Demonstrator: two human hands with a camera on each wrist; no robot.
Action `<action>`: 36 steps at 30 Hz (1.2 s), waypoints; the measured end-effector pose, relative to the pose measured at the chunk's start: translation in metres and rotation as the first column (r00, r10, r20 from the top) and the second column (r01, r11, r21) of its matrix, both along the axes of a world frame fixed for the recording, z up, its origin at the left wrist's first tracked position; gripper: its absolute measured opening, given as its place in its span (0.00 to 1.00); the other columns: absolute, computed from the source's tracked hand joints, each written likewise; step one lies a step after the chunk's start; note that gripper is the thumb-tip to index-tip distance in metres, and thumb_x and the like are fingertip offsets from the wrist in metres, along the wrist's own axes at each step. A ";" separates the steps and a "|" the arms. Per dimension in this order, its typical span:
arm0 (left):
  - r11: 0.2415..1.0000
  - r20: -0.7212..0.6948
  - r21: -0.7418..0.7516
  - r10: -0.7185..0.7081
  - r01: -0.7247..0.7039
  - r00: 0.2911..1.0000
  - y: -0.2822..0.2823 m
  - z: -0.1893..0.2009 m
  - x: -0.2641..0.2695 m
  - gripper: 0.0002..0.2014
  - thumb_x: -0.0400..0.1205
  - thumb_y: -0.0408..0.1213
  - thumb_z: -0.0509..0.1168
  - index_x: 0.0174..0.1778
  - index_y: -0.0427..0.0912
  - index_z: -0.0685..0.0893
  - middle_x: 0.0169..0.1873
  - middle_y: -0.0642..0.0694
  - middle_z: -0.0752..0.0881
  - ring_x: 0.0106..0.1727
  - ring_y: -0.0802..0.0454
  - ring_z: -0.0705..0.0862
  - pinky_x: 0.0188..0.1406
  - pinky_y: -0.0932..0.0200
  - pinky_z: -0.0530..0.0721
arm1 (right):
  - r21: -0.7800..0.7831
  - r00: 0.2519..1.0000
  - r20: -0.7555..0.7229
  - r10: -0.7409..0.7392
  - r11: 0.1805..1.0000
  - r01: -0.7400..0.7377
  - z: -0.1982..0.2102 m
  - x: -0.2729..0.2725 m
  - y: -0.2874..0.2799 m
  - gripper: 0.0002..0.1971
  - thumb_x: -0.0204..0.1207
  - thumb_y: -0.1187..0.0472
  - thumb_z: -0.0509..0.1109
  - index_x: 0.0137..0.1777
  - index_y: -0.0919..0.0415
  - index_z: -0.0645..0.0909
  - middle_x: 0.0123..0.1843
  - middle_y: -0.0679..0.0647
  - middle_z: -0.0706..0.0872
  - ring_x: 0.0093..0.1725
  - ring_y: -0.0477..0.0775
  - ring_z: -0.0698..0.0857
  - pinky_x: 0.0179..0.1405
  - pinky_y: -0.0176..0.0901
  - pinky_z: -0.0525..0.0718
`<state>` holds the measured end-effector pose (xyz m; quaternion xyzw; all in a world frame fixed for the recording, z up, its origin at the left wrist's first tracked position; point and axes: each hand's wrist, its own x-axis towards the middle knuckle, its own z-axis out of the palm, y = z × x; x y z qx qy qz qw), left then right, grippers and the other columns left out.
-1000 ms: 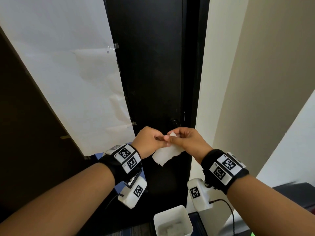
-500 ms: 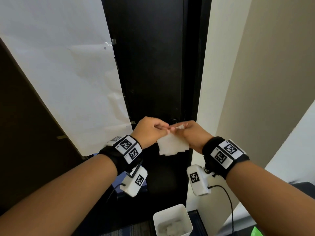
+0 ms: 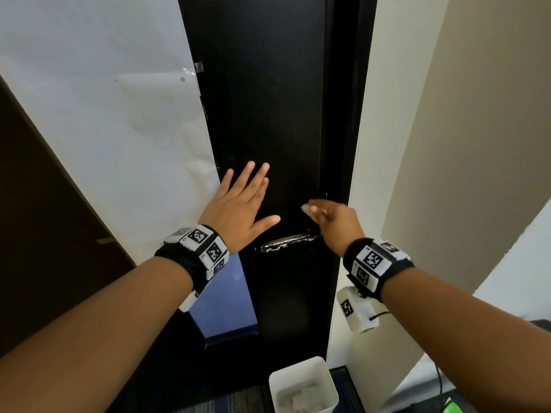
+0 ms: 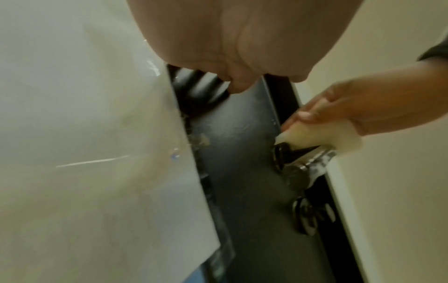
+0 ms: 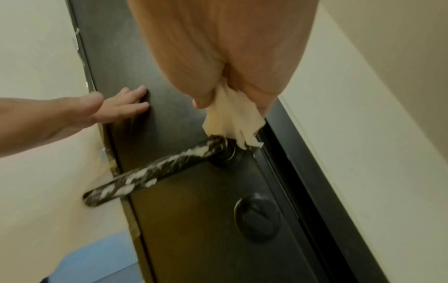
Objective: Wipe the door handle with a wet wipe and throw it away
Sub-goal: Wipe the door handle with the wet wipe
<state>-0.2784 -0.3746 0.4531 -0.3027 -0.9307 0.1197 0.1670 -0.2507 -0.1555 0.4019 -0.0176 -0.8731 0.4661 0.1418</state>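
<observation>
dim indoor light | head view sharp, edges bent | wrist views soft, smeared

A left hand (image 3: 238,210) lies flat on the door (image 3: 268,99), above the handle (image 3: 286,242). To its right, a right hand (image 3: 337,225) holds a wipe (image 5: 232,122) over the handle's hinge end. A bin (image 3: 302,386) stands below, at the door's foot.
</observation>
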 end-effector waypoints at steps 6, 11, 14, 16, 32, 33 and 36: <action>0.998 0.007 -0.052 -0.027 0.028 1.000 -0.007 -0.001 -0.007 0.42 0.79 0.68 0.29 0.83 0.42 0.44 0.84 0.48 0.38 0.84 0.50 0.35 0.83 0.43 0.40 | 0.273 0.989 0.010 0.146 0.951 -0.143 -0.031 0.016 -0.018 0.17 0.85 0.58 0.58 0.71 0.57 0.77 0.71 0.59 0.81 0.70 0.60 0.79 0.73 0.42 0.72; 0.998 -0.002 -0.050 -0.023 0.023 1.000 -0.005 -0.001 -0.006 0.43 0.79 0.68 0.29 0.83 0.41 0.45 0.84 0.47 0.40 0.84 0.49 0.36 0.83 0.42 0.42 | 0.395 0.987 0.046 0.156 0.904 -0.162 -0.023 0.019 -0.021 0.16 0.84 0.63 0.58 0.68 0.61 0.77 0.61 0.60 0.84 0.58 0.60 0.84 0.61 0.43 0.78; 0.998 -0.009 -0.050 -0.025 0.025 1.000 -0.005 -0.001 -0.005 0.42 0.79 0.67 0.29 0.83 0.41 0.45 0.84 0.46 0.40 0.84 0.48 0.36 0.83 0.42 0.41 | 0.268 0.996 -0.039 0.083 0.961 -0.070 -0.028 0.026 -0.023 0.15 0.85 0.60 0.57 0.67 0.57 0.80 0.57 0.61 0.87 0.56 0.61 0.86 0.60 0.45 0.81; 0.998 -0.007 -0.051 -0.027 0.027 1.000 -0.004 0.000 -0.005 0.42 0.79 0.67 0.30 0.83 0.41 0.44 0.84 0.46 0.40 0.84 0.49 0.35 0.83 0.42 0.40 | 0.162 0.998 -0.058 0.029 0.987 -0.019 -0.033 0.033 -0.026 0.16 0.86 0.58 0.57 0.68 0.56 0.80 0.60 0.61 0.88 0.59 0.61 0.86 0.60 0.37 0.78; 0.999 0.007 -0.036 -0.029 0.029 1.000 -0.003 0.002 -0.005 0.40 0.81 0.65 0.35 0.83 0.42 0.45 0.84 0.46 0.39 0.84 0.48 0.36 0.83 0.43 0.38 | -0.155 0.990 -0.028 -0.136 0.979 0.131 -0.045 0.051 -0.063 0.21 0.86 0.56 0.54 0.79 0.56 0.67 0.80 0.59 0.70 0.77 0.58 0.73 0.74 0.38 0.69; 0.999 0.007 -0.035 -0.030 0.030 1.000 -0.004 0.001 -0.005 0.40 0.81 0.65 0.35 0.83 0.42 0.45 0.84 0.46 0.39 0.84 0.48 0.36 0.83 0.43 0.38 | -0.152 0.990 -0.030 -0.141 0.979 0.135 -0.045 0.051 -0.065 0.21 0.86 0.56 0.54 0.78 0.57 0.68 0.81 0.60 0.69 0.77 0.59 0.73 0.76 0.44 0.70; 0.999 0.007 -0.039 -0.029 0.029 1.000 -0.003 0.001 -0.004 0.40 0.81 0.65 0.34 0.83 0.42 0.45 0.84 0.46 0.39 0.84 0.48 0.36 0.83 0.43 0.38 | -0.158 0.988 -0.047 -0.149 0.977 0.140 -0.046 0.050 -0.067 0.21 0.86 0.57 0.54 0.77 0.58 0.69 0.81 0.61 0.69 0.75 0.61 0.75 0.74 0.53 0.75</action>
